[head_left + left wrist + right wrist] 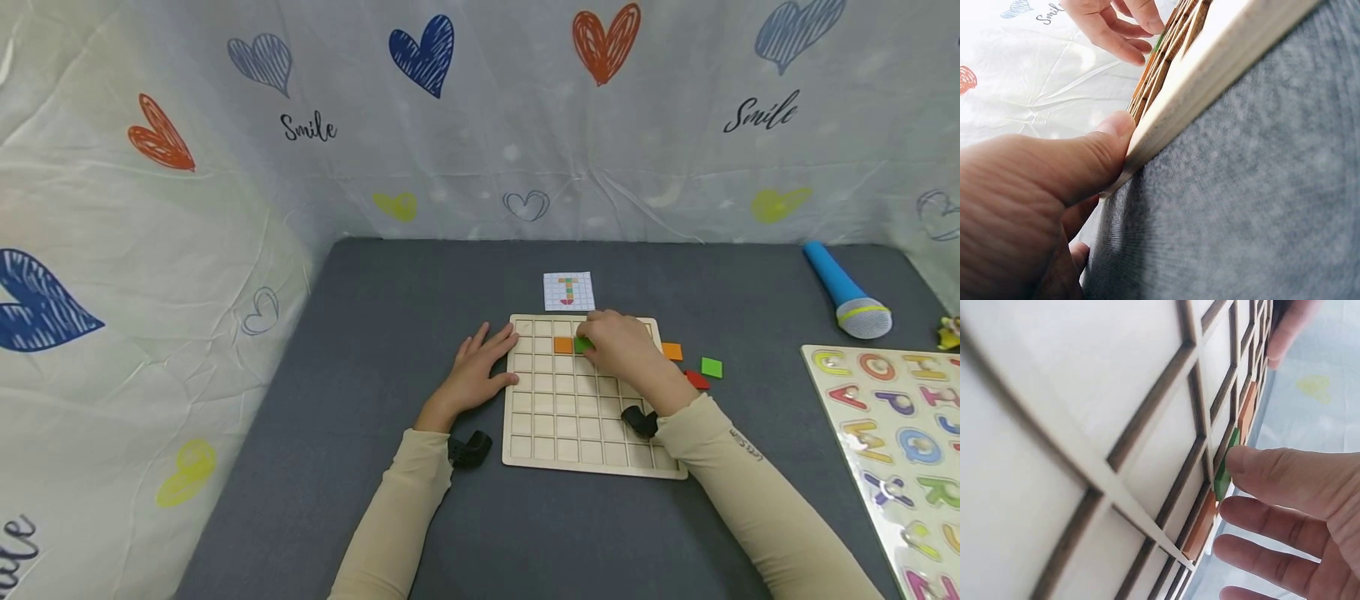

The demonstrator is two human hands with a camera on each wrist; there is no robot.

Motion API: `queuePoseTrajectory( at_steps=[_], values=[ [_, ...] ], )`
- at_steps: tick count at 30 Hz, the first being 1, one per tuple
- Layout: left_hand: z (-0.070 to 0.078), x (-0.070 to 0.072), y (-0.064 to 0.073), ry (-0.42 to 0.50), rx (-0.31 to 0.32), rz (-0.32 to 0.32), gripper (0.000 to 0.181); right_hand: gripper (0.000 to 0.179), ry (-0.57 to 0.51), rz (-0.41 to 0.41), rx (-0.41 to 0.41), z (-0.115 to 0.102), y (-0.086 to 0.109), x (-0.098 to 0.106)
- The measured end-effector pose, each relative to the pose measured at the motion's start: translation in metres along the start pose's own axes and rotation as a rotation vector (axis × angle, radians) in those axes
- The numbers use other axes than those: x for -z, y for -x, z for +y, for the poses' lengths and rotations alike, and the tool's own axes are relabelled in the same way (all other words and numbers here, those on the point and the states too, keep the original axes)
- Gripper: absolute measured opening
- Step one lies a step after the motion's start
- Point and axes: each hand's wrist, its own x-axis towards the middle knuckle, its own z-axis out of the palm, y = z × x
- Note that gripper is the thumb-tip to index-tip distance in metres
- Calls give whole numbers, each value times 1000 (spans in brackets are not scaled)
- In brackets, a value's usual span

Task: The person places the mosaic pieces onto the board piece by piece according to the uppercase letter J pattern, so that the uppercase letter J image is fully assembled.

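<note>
Grid board (543,427) flat on the grey tabletop (360,375); green tile (582,343) at its second row from the far edge, immediately right of an orange tile (563,345); right wrist view confirms a second orange tile (1200,526) on the opposite side of the green one. Right hand (628,350) over the board's far portion; grip closed on the green tile, thumb against its surface and index fingertip at its end. Left hand (476,371) at the board's left edge; grip released, fingers extended, thumb and fingertips touching the rim.

Loose pieces right of the board: one orange square (672,352), one green square (712,367), one red square (697,380), the last partly hidden by the right forearm; printed card (555,292), bearing a coloured J-shaped figure on a grid, just beyond the far edge. Further right: blue toy microphone (834,273), lying aslant; letter board (831,392), cut off by the picture's border.
</note>
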Motion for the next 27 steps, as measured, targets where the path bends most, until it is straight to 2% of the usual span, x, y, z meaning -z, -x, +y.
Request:
queuePoseTrajectory(
  at_steps=[7, 16, 22, 27],
  values=[
    [0, 0, -1, -13, 4, -3, 69, 29, -19, 8, -60, 9, 13, 11],
    [1, 0, -1, -7, 4, -3, 69, 34, -17, 5, -190, 50, 52, 18],
    [0, 0, 0, -10, 15, -4, 69, 33, 20, 38, -236, 71, 77, 17],
    [-1, -2, -1, -11, 16, -2, 69, 36, 22, 9, -277, 82, 90, 16]
  ],
)
